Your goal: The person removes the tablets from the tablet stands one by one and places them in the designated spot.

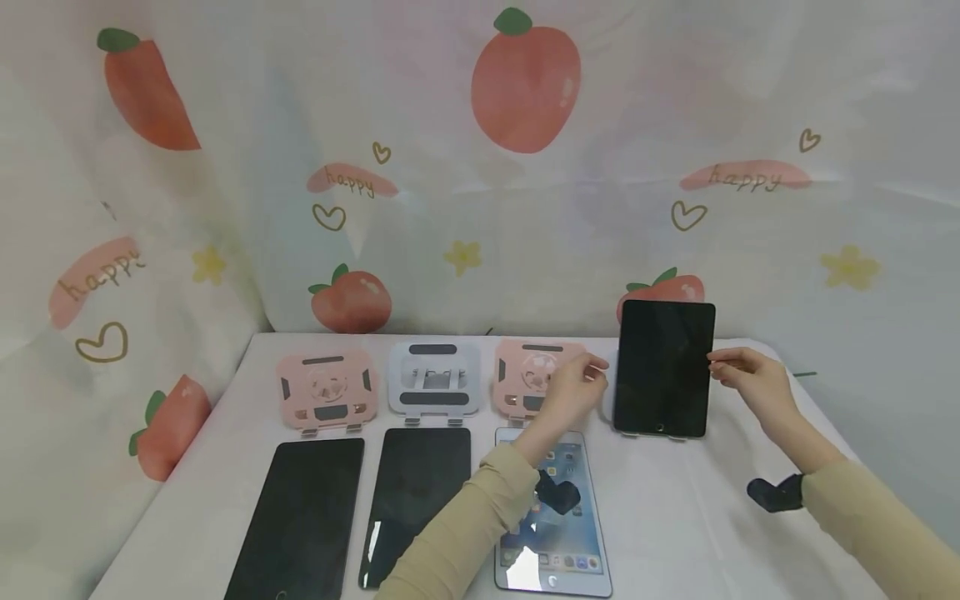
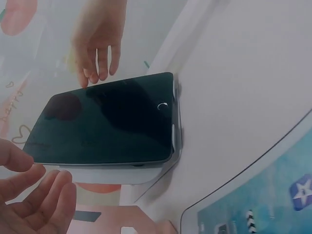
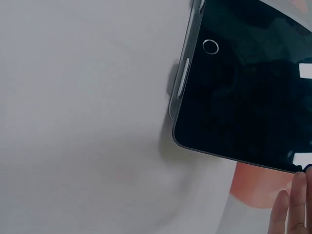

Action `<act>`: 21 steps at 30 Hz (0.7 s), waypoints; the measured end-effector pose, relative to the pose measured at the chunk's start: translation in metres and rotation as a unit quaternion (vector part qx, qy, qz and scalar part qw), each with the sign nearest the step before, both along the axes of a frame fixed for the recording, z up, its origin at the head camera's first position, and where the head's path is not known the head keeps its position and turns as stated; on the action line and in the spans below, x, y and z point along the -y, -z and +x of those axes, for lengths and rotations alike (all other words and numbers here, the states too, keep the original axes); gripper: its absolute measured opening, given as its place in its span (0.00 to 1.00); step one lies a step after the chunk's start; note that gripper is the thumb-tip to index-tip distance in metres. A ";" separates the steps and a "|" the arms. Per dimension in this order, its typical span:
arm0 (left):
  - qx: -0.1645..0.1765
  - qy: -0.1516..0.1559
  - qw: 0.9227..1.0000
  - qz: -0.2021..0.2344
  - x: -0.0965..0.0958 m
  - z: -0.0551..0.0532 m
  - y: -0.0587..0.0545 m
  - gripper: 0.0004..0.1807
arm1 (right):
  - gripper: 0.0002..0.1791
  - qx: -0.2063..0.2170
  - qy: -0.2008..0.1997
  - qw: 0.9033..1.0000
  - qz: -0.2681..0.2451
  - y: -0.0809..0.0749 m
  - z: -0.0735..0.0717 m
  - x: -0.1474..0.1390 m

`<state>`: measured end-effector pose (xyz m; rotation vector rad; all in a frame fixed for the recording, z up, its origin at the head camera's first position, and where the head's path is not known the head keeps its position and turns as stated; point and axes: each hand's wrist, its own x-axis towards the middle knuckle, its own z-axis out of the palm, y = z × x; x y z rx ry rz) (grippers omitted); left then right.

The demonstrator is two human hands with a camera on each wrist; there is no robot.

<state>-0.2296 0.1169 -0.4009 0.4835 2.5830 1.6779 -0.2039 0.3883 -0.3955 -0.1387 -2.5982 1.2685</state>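
Observation:
A black-screened tablet (image 1: 664, 368) stands upright on a pale stand (image 2: 112, 174) at the right of the table, its home button at the bottom. My left hand (image 1: 576, 390) is just off the tablet's left edge, with loosely bent fingers and nothing in them. On the opposite side, my right hand (image 1: 753, 385) has its fingertips right at the tablet's right edge. Those fingers (image 3: 296, 204) look nearly straight in the right wrist view. Most of the stand is hidden behind the tablet.
Left of the standing tablet are a pink stand (image 1: 517, 379), a white stand (image 1: 470, 367) and another pink stand (image 1: 296, 392). Before them lie a tablet with a lit screen (image 1: 581, 533), partly under my left forearm, and two dark tablets (image 1: 416, 475) (image 1: 307, 508).

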 end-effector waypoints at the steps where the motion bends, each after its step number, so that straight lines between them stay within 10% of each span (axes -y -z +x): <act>1: 0.004 -0.003 1.000 0.000 -0.001 -0.002 -0.002 0.11 | 0.20 -0.002 -0.002 1.000 -0.003 -0.002 -0.001 0.000; 12: 0.023 -0.015 1.000 0.009 -0.018 -0.024 -0.019 0.13 | 0.20 0.001 0.027 1.000 0.010 -0.017 -0.015 0.002; 21: 0.002 -0.008 1.000 -0.001 -0.025 -0.049 -0.029 0.14 | 0.07 -0.024 0.041 0.995 -0.082 -0.025 -0.027 -0.001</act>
